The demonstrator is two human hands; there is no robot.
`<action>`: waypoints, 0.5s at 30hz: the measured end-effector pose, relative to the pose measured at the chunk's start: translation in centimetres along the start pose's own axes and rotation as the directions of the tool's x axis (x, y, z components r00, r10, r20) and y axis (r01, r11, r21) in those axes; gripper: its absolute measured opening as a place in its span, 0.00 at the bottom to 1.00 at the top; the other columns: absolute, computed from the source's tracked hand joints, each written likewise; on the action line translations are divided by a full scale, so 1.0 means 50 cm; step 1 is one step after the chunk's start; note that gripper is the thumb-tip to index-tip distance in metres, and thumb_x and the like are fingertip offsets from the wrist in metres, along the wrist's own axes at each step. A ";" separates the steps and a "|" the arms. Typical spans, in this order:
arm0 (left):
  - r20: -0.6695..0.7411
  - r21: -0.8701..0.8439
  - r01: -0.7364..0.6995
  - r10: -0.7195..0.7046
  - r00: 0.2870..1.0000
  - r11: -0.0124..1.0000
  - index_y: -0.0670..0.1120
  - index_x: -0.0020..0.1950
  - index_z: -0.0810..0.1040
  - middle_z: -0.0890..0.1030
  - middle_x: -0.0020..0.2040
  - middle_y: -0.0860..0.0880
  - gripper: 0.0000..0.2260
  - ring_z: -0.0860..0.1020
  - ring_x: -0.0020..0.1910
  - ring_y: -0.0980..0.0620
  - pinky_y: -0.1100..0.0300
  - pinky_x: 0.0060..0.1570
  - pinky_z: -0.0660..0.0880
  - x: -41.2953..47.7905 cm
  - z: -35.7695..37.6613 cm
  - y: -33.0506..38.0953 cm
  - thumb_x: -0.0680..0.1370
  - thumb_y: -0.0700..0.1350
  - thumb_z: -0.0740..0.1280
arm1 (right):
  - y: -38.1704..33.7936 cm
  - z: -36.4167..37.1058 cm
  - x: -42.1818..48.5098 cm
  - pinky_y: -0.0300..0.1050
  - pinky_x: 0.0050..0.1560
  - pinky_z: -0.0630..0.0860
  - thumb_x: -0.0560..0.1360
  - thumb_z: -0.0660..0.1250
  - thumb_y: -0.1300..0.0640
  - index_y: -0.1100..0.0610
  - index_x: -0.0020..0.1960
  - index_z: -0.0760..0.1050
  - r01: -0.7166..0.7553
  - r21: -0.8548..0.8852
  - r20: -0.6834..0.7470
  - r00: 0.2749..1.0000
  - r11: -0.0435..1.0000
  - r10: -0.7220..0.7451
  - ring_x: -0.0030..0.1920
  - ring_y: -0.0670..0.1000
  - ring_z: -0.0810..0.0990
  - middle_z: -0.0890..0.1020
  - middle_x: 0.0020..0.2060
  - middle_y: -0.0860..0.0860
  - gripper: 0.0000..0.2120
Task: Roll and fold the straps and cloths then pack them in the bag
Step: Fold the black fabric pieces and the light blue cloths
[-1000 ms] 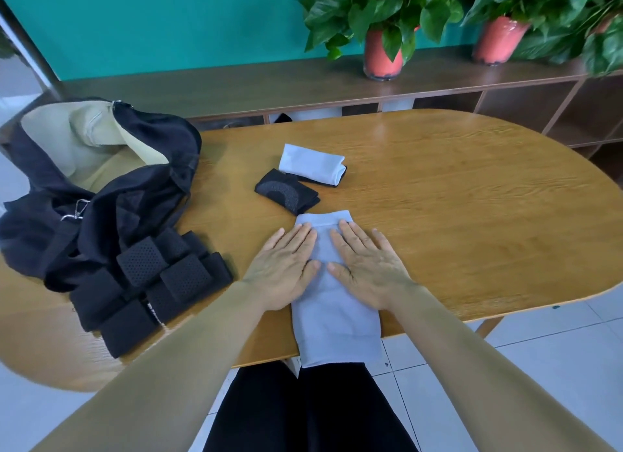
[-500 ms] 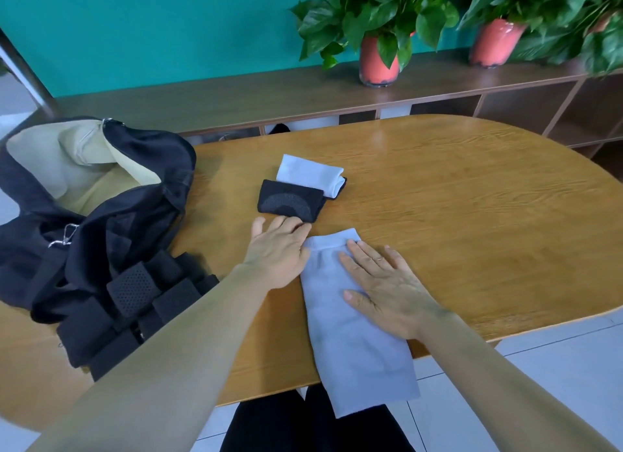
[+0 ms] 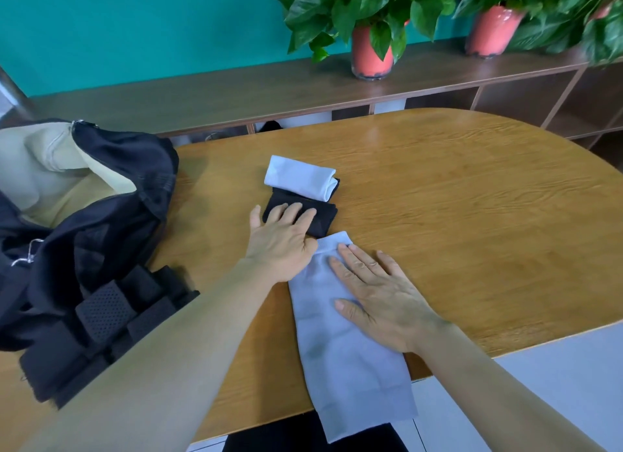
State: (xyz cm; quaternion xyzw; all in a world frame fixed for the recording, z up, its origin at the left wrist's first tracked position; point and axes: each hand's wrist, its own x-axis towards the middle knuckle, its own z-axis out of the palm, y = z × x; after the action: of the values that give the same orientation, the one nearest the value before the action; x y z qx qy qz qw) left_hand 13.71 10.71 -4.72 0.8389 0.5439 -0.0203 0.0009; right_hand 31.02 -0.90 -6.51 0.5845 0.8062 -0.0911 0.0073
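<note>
A long pale blue cloth [image 3: 350, 360] lies flat on the wooden table [image 3: 455, 208], its near end hanging over the front edge. My right hand [image 3: 377, 293] presses flat on its upper half, fingers spread. My left hand [image 3: 281, 239] lies flat with straight fingers on a folded black cloth [image 3: 320, 215] just beyond the blue one. A folded white cloth [image 3: 300, 176] sits right behind the black one. At the left stands the open black bag [image 3: 111, 195] with a beige lining, and black padded straps [image 3: 111, 313] lie in front of it.
A low wooden shelf [image 3: 236, 94] runs along the teal wall behind the table, with two potted plants in red pots [image 3: 371, 50] on it. The table's right half is bare wood. White floor tiles show below the front edge.
My left hand left the blue cloth and moved forward onto the folded black cloth. The blue cloth now lies slanted, with my right hand still flat on it.
</note>
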 end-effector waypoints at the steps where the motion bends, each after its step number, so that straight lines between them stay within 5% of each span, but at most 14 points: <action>1: 0.002 0.002 -0.008 0.008 1.000 1.000 0.56 0.77 0.51 0.51 0.78 0.52 0.25 0.50 0.76 0.51 0.40 0.72 0.40 0.004 -0.001 0.006 0.80 0.53 0.49 | 0.000 -0.002 0.002 0.50 0.73 0.32 0.77 0.37 0.36 0.46 0.76 0.32 0.001 0.001 0.004 1.000 1.000 -0.001 0.71 0.40 0.27 0.32 0.74 0.43 0.31; 6: 0.058 -0.014 -0.004 0.005 0.998 1.000 0.54 0.77 0.51 0.40 0.79 0.51 0.25 0.40 0.77 0.49 0.43 0.71 0.37 0.038 -0.002 0.024 0.79 0.53 0.48 | 0.002 -0.002 0.012 0.51 0.74 0.34 0.78 0.37 0.36 0.46 0.74 0.30 -0.002 0.006 0.011 1.000 1.000 0.002 0.71 0.40 0.27 0.31 0.74 0.43 0.30; 15: 0.151 -0.082 0.090 -0.077 0.986 0.993 0.53 0.78 0.42 0.40 0.79 0.51 0.26 0.40 0.77 0.50 0.44 0.73 0.41 0.060 -0.003 0.043 0.80 0.51 0.43 | 0.001 -0.001 0.034 0.50 0.74 0.33 0.72 0.29 0.34 0.46 0.73 0.29 -0.033 0.002 -0.009 0.999 0.999 0.033 0.72 0.42 0.28 0.32 0.74 0.44 0.33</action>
State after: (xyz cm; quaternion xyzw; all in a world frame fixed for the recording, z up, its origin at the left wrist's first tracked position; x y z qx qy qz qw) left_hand 16.91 12.57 -4.71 0.8107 0.5774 -0.0583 0.0774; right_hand 30.54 0.70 -6.67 0.5982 0.7964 -0.0890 0.0047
